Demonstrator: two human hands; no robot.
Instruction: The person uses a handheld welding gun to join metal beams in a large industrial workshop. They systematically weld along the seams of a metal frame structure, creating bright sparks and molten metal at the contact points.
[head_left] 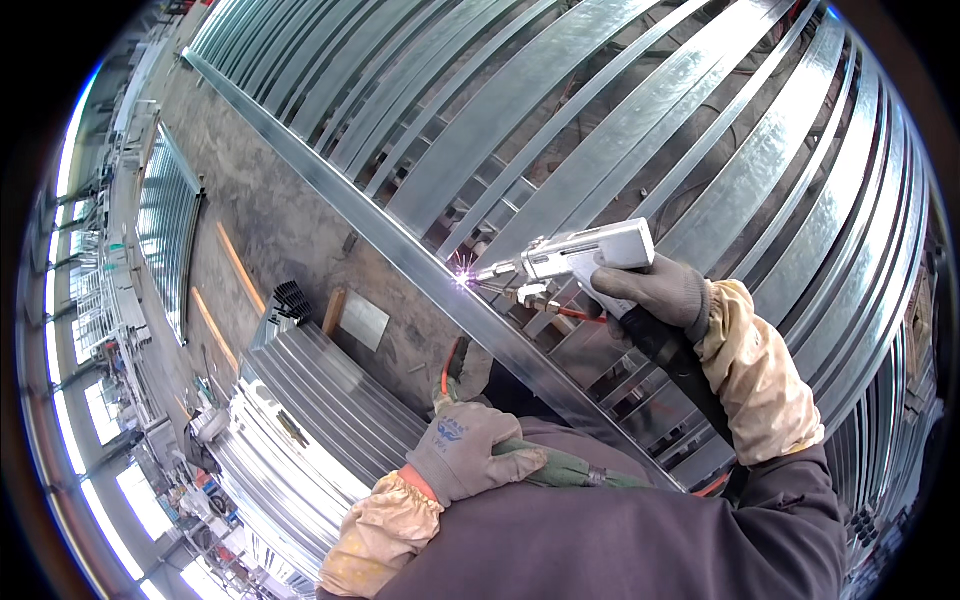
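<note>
My right hand [665, 295], in a grey glove, is closed around the grip of a silver welding gun [590, 250]. A thick black cable [670, 360] runs back from the gun below my wrist. At the nozzle, a bright violet-white spark [463, 278] burns where a slat meets the long edge rail [370, 215] of a galvanized metal frame. My left hand [468, 450], gloved in grey, lies close to my body with its fingers wrapped round a green cloth-sleeved hose [580, 468]. Pale protective sleeves cover both forearms.
Many parallel metal slats [620, 150] fill the far and right side. Left of the rail lie stacked metal tubes [330, 400], a small metal plate [364, 319] and wooden strips [240, 268]. Another slatted panel [166, 230] rests farther left. An orange hose [449, 368] passes beneath the rail.
</note>
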